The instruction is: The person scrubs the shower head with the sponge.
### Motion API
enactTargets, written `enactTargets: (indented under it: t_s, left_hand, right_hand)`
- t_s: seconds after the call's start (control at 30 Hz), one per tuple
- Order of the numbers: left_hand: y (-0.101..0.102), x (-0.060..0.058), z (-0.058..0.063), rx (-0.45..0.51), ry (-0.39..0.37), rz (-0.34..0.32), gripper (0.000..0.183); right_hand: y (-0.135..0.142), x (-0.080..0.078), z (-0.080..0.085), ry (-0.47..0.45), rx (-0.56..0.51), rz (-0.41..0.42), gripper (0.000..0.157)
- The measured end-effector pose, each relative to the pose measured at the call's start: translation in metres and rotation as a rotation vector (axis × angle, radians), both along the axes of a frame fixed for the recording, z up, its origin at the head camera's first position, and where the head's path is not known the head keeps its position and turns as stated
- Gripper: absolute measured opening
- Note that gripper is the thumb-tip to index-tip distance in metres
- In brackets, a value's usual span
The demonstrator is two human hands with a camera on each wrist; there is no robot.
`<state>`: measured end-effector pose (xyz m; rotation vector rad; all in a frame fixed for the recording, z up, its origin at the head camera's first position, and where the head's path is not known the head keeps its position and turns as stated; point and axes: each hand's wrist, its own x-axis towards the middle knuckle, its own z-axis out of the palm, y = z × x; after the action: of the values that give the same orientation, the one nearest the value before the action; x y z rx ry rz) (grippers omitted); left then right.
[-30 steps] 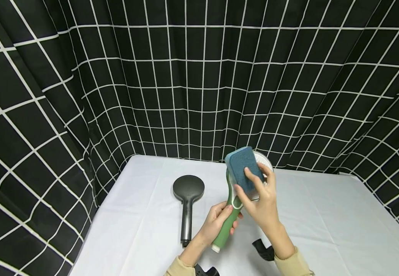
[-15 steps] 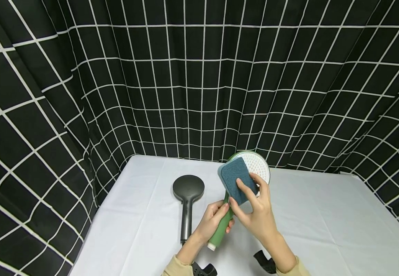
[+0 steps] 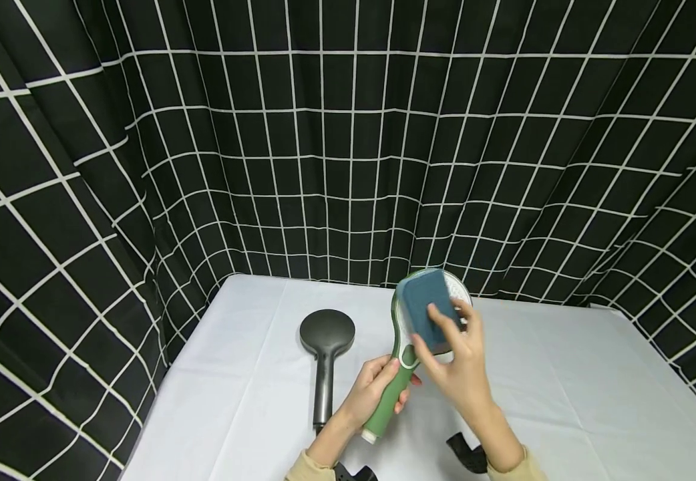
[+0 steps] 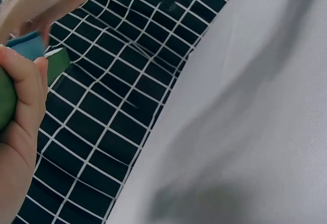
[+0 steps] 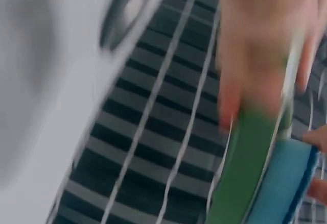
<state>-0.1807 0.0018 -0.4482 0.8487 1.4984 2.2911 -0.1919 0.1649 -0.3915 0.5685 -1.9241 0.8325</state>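
My left hand (image 3: pixel 363 394) grips the green handle of a green and white shower head (image 3: pixel 386 404), its round face tilted up. Between the thumb and fingers of my right hand (image 3: pixel 462 367) is a blue sponge (image 3: pixel 427 304), which covers much of that white nozzle face. In the left wrist view the left hand (image 4: pixel 23 117) wraps the green handle, and only an edge of the sponge (image 4: pixel 29 45) shows. The right wrist view is blurred; there the sponge (image 5: pixel 283 178) lies flat along the shower head (image 5: pixel 245 163), seemingly touching it.
A dark grey shower head (image 3: pixel 326 334) lies on the white-covered table (image 3: pixel 252 374), left of my hands. Black curtains with a white grid (image 3: pixel 336 133) stand behind and at both sides. A black wrist mount (image 3: pixel 468 454) sits by the right wrist.
The sponge has slid down toward the handle, then back up across the nozzle face with my right hand. My left hand keeps its grip on the handle, shifting only slightly.
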Motion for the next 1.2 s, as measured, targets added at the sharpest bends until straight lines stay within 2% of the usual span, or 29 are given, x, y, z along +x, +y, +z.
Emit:
enactTargets:
  t_s: [0.1, 0.17, 0.33, 0.43, 0.5, 0.67, 0.73, 0.83, 0.93, 1.0, 1.1, 1.2]
  left_hand:
    - [-0.001, 0.0, -0.002, 0.006, 0.004, -0.007, 0.04]
    - [-0.001, 0.001, -0.003, 0.008, -0.012, -0.007, 0.041]
    - [-0.001, 0.003, -0.003, -0.025, -0.048, 0.002, 0.045]
    - [-0.003, 0.003, -0.004, -0.054, -0.057, 0.015, 0.044]
    - [-0.005, 0.001, -0.005, -0.057, -0.059, 0.021, 0.043]
    - [-0.01, -0.002, -0.004, -0.033, -0.042, 0.033, 0.043]
    - [-0.011, -0.003, -0.003, -0.03, -0.032, 0.042, 0.044]
    - [-0.012, -0.003, 0.0, -0.033, -0.018, 0.055, 0.046]
    - [-0.012, -0.002, 0.001, -0.034, 0.006, 0.055, 0.05]
    - [-0.012, -0.001, 0.001, -0.023, 0.02, 0.049, 0.05]
    - [-0.011, -0.002, 0.001, -0.004, 0.033, 0.038, 0.05]
    - [-0.012, -0.003, 0.002, 0.003, 0.038, 0.041, 0.05]
  right_hand:
    - [-0.009, 0.009, -0.005, -0.019, 0.073, 0.053, 0.046]
    - [-0.006, 0.005, -0.004, -0.016, 0.052, 0.05, 0.045]
    - [0.02, -0.015, 0.002, -0.005, -0.091, -0.053, 0.042]
    - [0.026, -0.017, 0.0, -0.014, -0.133, -0.104, 0.044]
    - [0.021, -0.012, -0.004, -0.028, -0.114, -0.087, 0.044]
    - [-0.004, 0.01, -0.017, -0.062, 0.009, 0.031, 0.042]
    - [-0.006, 0.012, -0.018, -0.06, 0.012, 0.048, 0.043]
    - [0.003, 0.002, -0.012, -0.044, -0.038, 0.024, 0.041]
    - [0.018, -0.012, -0.005, -0.032, -0.107, -0.042, 0.044]
    - [0.024, -0.016, -0.002, -0.024, -0.137, -0.08, 0.045]
    - [0.021, -0.01, -0.006, -0.015, -0.127, -0.066, 0.042]
    - [0.008, 0.006, -0.013, -0.036, -0.043, 0.002, 0.042]
